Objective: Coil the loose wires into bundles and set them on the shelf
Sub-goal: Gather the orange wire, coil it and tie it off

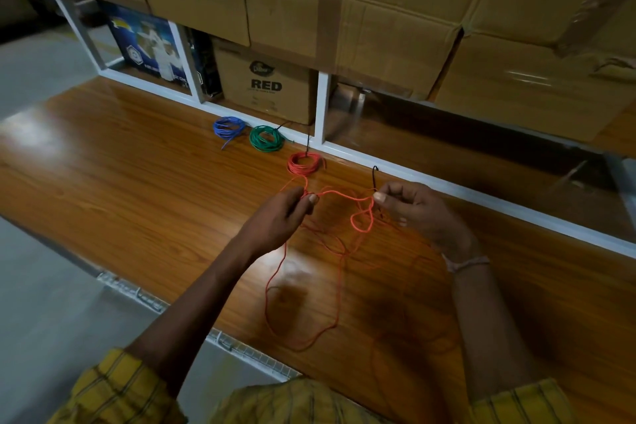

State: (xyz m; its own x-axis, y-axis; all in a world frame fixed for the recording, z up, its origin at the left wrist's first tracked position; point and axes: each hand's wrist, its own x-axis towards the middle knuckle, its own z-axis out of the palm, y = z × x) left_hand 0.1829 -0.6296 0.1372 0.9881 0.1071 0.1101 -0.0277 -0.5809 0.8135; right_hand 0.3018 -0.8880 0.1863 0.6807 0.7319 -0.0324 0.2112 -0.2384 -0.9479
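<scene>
Both hands pinch red wire; coils near shelf edge – apart.

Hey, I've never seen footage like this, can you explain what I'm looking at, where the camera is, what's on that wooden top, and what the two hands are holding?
There is no machine here, only a person working with bare hands. The single picture comes from a camera worn on the person's head, looking forward and down.

The left hand and the right hand each pinch a loose red wire, stretched between them, with the rest of it hanging in slack loops over the wooden shelf.

Farther back on the wood lie three finished coils: a blue bundle, a green bundle and a red bundle. A thin black wire runs by the red one. Behind stand cardboard boxes.
</scene>
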